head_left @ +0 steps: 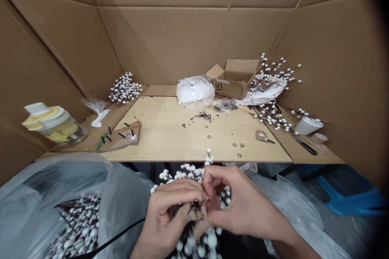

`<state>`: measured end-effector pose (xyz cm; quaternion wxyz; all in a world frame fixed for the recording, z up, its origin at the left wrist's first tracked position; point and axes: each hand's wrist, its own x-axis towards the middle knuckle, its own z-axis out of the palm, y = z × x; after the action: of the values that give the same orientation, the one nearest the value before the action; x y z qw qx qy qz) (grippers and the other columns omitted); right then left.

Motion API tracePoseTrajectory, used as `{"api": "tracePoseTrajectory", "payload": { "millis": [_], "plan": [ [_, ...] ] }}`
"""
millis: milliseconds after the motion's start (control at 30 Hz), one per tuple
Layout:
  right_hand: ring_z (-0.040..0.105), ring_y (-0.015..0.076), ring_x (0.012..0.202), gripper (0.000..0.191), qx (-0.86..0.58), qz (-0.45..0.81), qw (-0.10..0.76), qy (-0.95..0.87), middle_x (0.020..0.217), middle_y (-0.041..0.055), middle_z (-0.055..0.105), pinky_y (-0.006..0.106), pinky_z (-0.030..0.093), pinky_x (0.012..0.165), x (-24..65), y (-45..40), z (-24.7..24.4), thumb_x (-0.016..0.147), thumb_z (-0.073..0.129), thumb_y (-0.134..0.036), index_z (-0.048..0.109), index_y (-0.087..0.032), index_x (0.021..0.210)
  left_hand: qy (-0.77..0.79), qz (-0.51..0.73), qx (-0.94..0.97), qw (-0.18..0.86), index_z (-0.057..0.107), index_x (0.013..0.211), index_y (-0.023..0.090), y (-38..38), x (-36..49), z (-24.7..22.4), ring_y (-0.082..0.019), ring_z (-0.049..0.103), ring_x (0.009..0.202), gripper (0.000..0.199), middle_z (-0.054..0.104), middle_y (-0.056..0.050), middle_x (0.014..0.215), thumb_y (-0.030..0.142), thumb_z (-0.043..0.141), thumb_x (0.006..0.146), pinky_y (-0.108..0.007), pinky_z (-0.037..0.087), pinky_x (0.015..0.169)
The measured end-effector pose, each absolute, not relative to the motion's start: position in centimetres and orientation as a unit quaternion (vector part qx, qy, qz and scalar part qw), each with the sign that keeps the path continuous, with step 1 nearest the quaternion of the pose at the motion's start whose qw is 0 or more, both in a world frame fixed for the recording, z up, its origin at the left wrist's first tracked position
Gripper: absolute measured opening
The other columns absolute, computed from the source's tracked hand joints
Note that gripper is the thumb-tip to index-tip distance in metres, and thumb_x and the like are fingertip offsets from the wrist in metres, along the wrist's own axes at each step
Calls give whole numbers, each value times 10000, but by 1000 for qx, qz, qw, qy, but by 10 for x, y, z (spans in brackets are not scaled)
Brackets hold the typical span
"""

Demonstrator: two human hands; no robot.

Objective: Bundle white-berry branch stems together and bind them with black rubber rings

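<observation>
Left hand (165,214) and right hand (243,202) pinch closed on a berry branch (194,206) (paper wrap (190,214) on its stems), just off the tabletop (182,149). A hard squeeze could snap stems; a loose one could slip the wrap.

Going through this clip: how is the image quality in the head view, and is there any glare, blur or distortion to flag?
In the head view, wide-angle curvature bows the cardboard wall and the top right corner falls dark; lighting is soft and even, with a pale sheen on the clear plastic bag; the left hand, right hand and white-berried branch show no obvious motion blur.
</observation>
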<state>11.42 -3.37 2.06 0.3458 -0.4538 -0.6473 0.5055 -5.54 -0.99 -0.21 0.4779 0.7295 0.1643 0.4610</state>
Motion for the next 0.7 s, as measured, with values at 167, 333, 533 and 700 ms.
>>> {"api": "tracePoseTrajectory", "payload": {
  "millis": [167,333,533,700],
  "plan": [
    [594,84,752,331,-351,596,299,-657,824,40,637,174,490,709,157,-15,20,621,775,-229,571,-106,851,185,432,699,539,609,654,128,-3,-63,-9,-151,558,703,314,603,-51,636,344,543,873,-243,424,677],
    [569,83,734,271,-564,306,376,-669,821,57,623,175,443,656,210,47,-16,826,585,-363,624,-96,823,204,451,632,597,638,691,131,11,-60,-24,-165,545,747,285,621,-69,724,351,567,858,-261,403,717],
    [523,79,711,114,-593,250,294,-706,830,39,617,173,368,651,205,109,-67,764,608,-160,670,-115,848,197,451,582,648,625,715,136,26,-50,-36,-154,528,736,237,580,-47,697,302,556,869,-273,400,737],
    [454,68,621,79,-600,233,258,-720,711,26,572,172,294,602,195,126,-80,765,609,-165,639,-97,791,188,454,562,665,632,712,138,30,-50,-32,-139,513,707,226,527,-25,626,295,569,862,-261,403,726]
  ]
}}
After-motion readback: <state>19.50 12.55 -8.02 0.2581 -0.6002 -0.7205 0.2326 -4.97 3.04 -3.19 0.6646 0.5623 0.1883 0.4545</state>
